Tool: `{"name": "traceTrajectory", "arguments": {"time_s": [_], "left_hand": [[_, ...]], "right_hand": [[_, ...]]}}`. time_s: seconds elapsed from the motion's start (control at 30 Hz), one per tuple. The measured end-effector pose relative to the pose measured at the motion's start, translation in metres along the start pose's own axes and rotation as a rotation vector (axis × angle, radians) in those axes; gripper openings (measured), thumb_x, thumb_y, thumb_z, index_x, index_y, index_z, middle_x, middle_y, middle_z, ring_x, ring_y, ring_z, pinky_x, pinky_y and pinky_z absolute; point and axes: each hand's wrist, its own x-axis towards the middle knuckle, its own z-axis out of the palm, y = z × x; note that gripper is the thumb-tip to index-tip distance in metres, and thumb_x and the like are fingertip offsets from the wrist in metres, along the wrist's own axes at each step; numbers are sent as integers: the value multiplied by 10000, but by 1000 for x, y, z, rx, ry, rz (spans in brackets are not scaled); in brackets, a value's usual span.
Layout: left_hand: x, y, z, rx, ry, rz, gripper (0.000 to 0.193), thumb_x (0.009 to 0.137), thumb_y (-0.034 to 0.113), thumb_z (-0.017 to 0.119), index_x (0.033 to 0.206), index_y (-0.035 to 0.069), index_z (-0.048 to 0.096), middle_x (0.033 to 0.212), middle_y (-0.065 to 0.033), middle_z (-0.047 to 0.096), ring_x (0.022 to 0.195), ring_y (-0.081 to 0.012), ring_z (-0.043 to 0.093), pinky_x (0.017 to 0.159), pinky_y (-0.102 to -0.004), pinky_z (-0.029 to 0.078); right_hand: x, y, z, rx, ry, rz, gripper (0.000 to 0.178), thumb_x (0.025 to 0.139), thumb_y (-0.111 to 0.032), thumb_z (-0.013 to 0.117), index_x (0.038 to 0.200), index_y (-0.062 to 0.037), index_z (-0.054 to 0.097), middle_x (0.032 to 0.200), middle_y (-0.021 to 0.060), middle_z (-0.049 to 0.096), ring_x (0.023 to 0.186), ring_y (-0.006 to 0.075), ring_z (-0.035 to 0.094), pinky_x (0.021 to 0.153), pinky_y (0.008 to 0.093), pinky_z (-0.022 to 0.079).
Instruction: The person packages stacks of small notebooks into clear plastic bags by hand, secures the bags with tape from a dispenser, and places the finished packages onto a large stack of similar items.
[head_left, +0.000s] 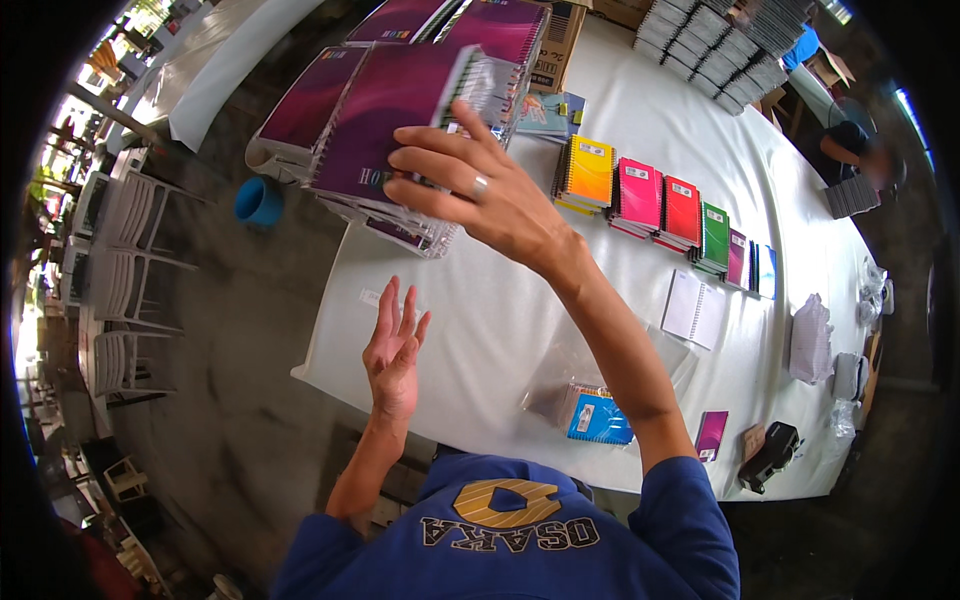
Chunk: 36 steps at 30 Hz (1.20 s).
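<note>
A: Head view, and the action is at eleven o'clock: a large purple spiral notebook (385, 125) sits atop a pile of matching ones!

B: And the right hand (490, 195), near twelve, has its fingers spread across the notebook's near right side. Gripping or only resting? I can't tell; the page edges beside it are blurred.

A: Over at eight, the left hand (393, 360) is empty, fingers wide and palm turned inward, above the white-covered table (480, 345). Perhaps it's kept free to steady something.

B: Look from one to three: the yellow stack (588, 178), pink stack (637, 195), red stack (680, 210) and green stack (713, 240) stepping away in line. Grouped by colour, I'd judge, so each kind is easy to pick out.

A: Down at half past four, a blue notebook (598, 416) lies by a clear plastic bag (548, 385), likely protective wrapping.

B: Now the print! Pale, multicoloured capitals mark the big purple cover, and white stickers (593, 149) sit on the row's covers, their details too small to make out.

A: And at six, the blue shirt (400, 560) carries dark, outlined block capitals under a gold emblem (507, 503).
</note>
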Motion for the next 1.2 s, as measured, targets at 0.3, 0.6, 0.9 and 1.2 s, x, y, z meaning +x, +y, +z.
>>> {"name": "traceTrajectory", "arguments": {"time_s": [0.3,0.6,0.9,1.2], "left_hand": [[-21,-39,0,413,5,-59,578,947,117,546,1452,-8,292,1535,-103,271,1427,-258,220,1146,-405,215],[-23,-113,-3,845,-64,118,505,939,132,565,1394,-16,404,1502,-181,314,1421,-282,236,1141,-356,209],[-97,-174,59,839,-862,-42,654,915,312,610,1459,85,327,1530,-161,258,1432,-331,191,1135,-417,222],[-124,-186,140,1620,-1269,559,1043,631,398,819,1492,195,266,1531,-91,254,1417,-369,194,1067,-604,260]], "right_hand": [[-91,-61,-92,-18,-130,809,550,747,109,565,1243,-128,587,1336,117,497,1244,297,469,1046,440,367],[-267,-243,-206,-308,24,1698,120,832,79,587,924,17,633,871,126,615,752,227,630,678,303,510],[-329,-299,-177,-302,-4,1856,147,945,-75,510,1025,19,590,944,219,594,886,361,585,790,419,458],[-360,-338,-224,-378,-341,1837,250,788,81,573,1020,-5,610,968,175,595,903,348,589,819,395,488]]}}
